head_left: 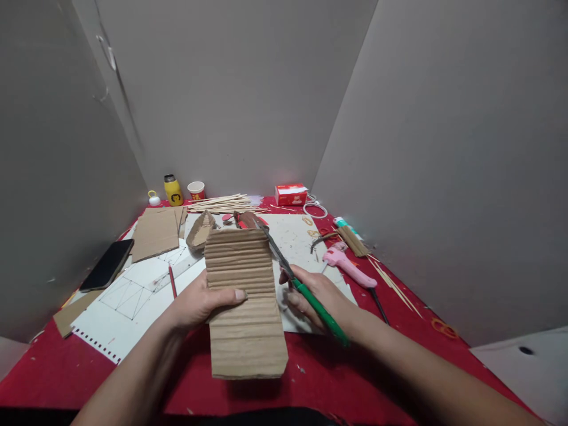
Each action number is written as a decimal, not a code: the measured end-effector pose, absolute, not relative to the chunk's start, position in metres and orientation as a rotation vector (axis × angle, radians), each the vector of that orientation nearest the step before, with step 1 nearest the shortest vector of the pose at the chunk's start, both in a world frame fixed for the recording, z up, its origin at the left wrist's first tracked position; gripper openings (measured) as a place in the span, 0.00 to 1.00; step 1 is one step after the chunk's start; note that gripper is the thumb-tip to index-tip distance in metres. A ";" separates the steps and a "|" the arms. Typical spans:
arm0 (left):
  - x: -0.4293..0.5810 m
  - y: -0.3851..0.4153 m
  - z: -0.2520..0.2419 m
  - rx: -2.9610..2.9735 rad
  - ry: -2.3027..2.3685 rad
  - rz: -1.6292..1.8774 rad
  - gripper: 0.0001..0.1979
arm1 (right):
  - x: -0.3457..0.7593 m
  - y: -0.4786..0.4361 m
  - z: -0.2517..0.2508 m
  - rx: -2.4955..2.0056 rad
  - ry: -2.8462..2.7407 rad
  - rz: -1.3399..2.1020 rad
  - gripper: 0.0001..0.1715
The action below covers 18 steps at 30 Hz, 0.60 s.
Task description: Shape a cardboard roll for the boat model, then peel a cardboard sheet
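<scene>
My left hand grips a ridged piece of corrugated cardboard by its left edge, thumb lying across the front. The cardboard is held up above the table, and the fingers behind it are hidden. My right hand is closed round green-handled scissors. Their blades point up and left and meet the cardboard's upper right edge; whether they are parted I cannot tell. Behind the cardboard sit a small boat-shaped cardboard piece and a partly hidden brown and red object.
On the red table lie a drawing sheet, a red pencil, a phone and flat cardboard. A pink glue gun is at right. Wooden sticks, a yellow bottle, a paper cup and a red box stand along the back.
</scene>
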<state>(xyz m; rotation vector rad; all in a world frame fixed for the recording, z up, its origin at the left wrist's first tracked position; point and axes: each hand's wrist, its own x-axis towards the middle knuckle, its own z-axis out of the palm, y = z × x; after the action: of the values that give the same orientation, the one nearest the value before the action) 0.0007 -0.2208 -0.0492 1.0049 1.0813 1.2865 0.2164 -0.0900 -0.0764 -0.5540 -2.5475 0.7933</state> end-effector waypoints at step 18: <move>-0.001 -0.222 -0.045 0.963 1.124 1.266 0.22 | 0.218 -0.088 -0.084 -0.595 -2.368 1.056 0.22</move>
<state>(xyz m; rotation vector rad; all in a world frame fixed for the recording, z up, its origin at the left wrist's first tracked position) -0.0010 -0.2218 -0.0449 0.9632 1.1236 1.2659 0.2184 -0.0885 -0.0835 -0.5952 -2.3685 1.0562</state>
